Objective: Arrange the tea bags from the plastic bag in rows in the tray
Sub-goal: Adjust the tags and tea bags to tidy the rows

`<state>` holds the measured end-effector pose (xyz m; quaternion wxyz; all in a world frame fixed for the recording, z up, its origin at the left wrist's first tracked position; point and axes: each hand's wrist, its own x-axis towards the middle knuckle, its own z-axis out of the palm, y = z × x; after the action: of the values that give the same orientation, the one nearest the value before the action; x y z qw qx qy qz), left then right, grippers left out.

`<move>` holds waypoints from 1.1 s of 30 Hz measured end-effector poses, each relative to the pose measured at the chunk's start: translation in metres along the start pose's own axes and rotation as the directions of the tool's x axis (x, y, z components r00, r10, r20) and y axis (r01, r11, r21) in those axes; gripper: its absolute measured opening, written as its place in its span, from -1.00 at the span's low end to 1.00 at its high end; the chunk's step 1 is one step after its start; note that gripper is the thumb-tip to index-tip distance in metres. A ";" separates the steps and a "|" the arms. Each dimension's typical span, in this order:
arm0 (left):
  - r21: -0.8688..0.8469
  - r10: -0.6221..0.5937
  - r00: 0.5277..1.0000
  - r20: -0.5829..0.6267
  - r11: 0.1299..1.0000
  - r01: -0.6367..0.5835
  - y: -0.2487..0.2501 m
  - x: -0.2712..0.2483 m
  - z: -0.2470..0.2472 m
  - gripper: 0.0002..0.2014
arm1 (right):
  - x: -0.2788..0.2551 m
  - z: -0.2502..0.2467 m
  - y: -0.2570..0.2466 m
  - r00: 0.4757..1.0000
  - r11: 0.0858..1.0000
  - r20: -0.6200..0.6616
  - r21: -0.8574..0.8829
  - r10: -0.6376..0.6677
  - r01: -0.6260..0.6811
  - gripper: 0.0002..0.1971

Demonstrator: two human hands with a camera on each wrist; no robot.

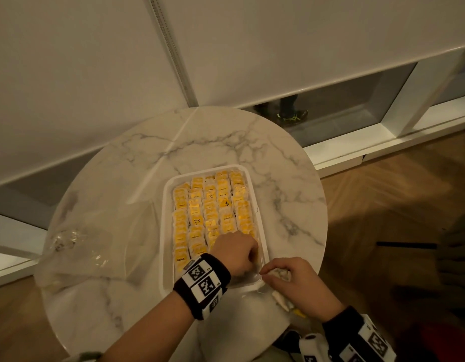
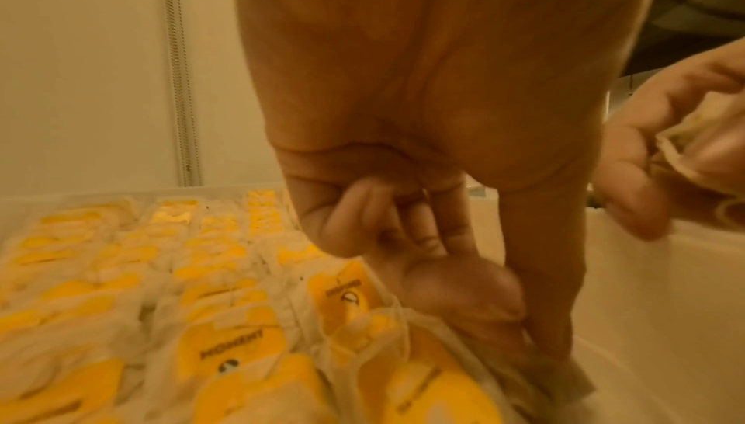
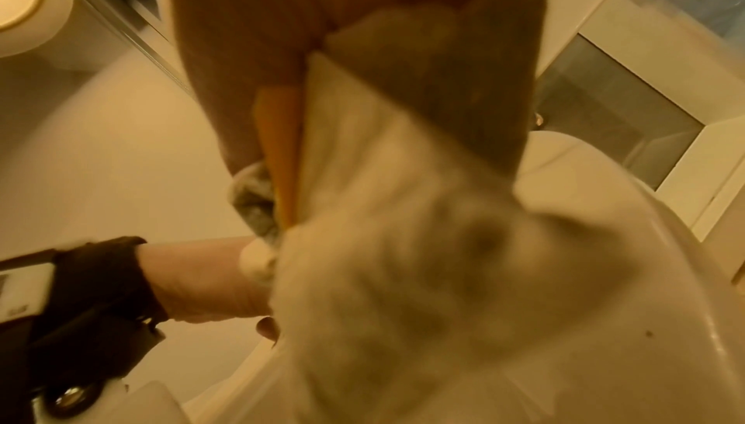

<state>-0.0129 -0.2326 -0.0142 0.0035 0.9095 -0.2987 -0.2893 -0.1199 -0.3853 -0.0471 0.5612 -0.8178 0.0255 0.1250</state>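
A white tray [image 1: 164, 205] on the round marble table holds rows of yellow-labelled tea bags [image 1: 197, 205], close up in the left wrist view as tea bags [image 2: 226, 345]. My left hand [image 1: 239, 253] is down in the tray's near right corner. There the left hand [image 2: 532, 345] pinches the edge of one tea bag [image 2: 564, 376] between thumb and forefinger, its other fingers curled. My right hand [image 1: 291, 280] hovers over the tray's near right rim and grips a small bunch of tea bags [image 1: 278, 274]. The right wrist view is filled by that bunch [image 3: 403, 207].
The crumpled clear plastic bag [image 1: 77, 246] lies on the table to the left of the tray. The table edge [image 1: 322, 231] runs close by on the right, above a wooden floor. White wall panels and a low shelf stand behind.
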 end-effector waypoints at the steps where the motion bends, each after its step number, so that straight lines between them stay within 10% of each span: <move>1: 0.002 -0.009 1.000 0.009 1.000 0.009 0.000 0.002 -0.001 -0.83 | 0.000 0.000 0.001 1.000 1.000 -0.003 0.005 0.000 0.000 -0.88; 22: 0.122 -0.137 0.979 -0.150 0.980 0.156 0.002 0.013 -0.009 -0.85 | 0.001 0.000 0.002 0.999 0.998 0.014 0.044 0.040 -0.040 -0.88; 33: 0.069 -0.020 0.997 0.081 0.997 0.015 0.013 0.003 -0.001 -0.80 | 0.004 0.000 -0.001 1.000 0.999 -0.005 0.044 0.026 -0.026 -0.86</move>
<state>-0.0174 -0.2452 -0.0131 -0.0424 0.8990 -0.3003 -0.3158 -0.1159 -0.3844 -0.0472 0.5773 -0.8052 0.0402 0.1295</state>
